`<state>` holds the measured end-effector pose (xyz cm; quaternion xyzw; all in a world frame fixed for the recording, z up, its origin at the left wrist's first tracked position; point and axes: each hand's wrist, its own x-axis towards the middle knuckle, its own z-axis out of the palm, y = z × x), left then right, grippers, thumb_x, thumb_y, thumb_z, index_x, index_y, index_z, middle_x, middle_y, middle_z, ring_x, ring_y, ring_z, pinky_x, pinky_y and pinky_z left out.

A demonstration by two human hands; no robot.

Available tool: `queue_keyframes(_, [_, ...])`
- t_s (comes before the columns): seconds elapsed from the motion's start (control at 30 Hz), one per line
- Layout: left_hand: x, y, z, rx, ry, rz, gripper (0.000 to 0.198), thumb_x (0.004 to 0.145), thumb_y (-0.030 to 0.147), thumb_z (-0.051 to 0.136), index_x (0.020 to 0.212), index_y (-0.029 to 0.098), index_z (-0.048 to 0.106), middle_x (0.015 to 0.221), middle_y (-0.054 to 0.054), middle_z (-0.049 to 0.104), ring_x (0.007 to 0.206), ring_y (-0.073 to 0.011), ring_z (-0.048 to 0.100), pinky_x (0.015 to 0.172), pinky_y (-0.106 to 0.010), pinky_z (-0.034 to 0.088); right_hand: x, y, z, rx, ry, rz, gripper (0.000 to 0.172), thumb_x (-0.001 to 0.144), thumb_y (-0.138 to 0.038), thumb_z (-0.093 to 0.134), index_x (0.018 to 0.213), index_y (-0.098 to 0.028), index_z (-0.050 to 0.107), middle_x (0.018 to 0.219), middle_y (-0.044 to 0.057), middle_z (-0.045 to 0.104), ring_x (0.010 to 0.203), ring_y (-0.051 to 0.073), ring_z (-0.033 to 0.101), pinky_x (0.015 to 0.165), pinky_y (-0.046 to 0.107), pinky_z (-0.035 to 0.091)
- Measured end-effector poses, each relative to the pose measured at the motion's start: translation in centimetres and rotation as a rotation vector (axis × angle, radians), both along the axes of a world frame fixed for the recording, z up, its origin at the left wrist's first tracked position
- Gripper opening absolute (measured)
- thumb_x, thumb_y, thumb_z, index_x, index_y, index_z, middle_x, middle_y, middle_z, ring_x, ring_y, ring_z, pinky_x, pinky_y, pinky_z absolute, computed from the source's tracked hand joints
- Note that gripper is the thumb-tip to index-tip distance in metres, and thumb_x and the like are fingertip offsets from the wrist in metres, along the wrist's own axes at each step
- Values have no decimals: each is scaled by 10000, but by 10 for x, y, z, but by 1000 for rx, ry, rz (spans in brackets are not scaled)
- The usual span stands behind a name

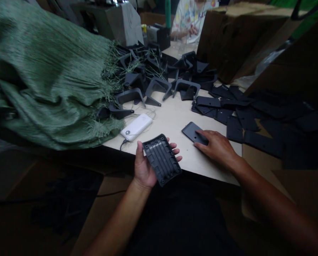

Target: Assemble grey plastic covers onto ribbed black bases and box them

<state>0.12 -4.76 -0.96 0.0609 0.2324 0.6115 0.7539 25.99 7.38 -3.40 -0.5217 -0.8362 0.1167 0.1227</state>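
Note:
My left hand (145, 170) holds a black ribbed plastic cover (163, 160), its hollow inner side with ribs and screw bosses facing up. The thumb lies along one edge and the fingertips show past the other. On the table near its front edge, my right hand (217, 145) grips the near end of a flat dark plastic plate (193, 132), thumb on one side and fingers over the top. The plate's far end rests on or just above the tabletop; I cannot tell which. A white power bank (137, 127) with a cable lies beyond my left hand.
A green woven sack (54, 71) fills the left, its frayed mouth by a pile of black U-shaped brackets (159, 87). Several flat black plates (244, 110) are heaped at the right. Cardboard boxes (236, 32) stand behind. A person (193, 21) sits across the table (172, 110).

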Motion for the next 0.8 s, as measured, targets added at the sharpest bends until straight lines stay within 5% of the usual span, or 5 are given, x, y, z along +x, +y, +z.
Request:
queue_keyframes(0.33, [-3,10,2,-9,57,70,784,952,740,533,1356,80,654,1267,-248,746,1168,-379,729,1095,-631,497,-11,-8,-9,62,-63,-63,600,869,-448,755,1421,-223,686,1402,186,680,1170,435,677,964,576,553])
queue_keyframes(0.57, [-3,16,1,-10,140,146,703,975,674,561,1266,50,704,1314,-249,732,1263,-385,685,1106,-579,523,-30,-38,36,-111,590,-2,554,906,-472,775,1410,-260,681,1360,87,734,1154,301,730,1032,475,575])
queue_keyframes(0.67, [0,20,2,-40,152,177,659,949,662,616,1237,80,729,1275,-211,761,1292,-384,669,1140,-540,505,-54,-70,52,-135,671,114,586,927,-413,771,1476,-275,620,1448,69,684,1292,274,674,1126,434,530])
queue_keyframes(0.8, [4,24,4,-75,157,263,590,933,603,682,1245,105,735,1225,-170,788,1297,-364,669,1148,-487,502,-78,-96,50,-108,655,174,607,947,-375,753,1519,-284,573,1480,71,658,1330,257,653,1151,421,521])
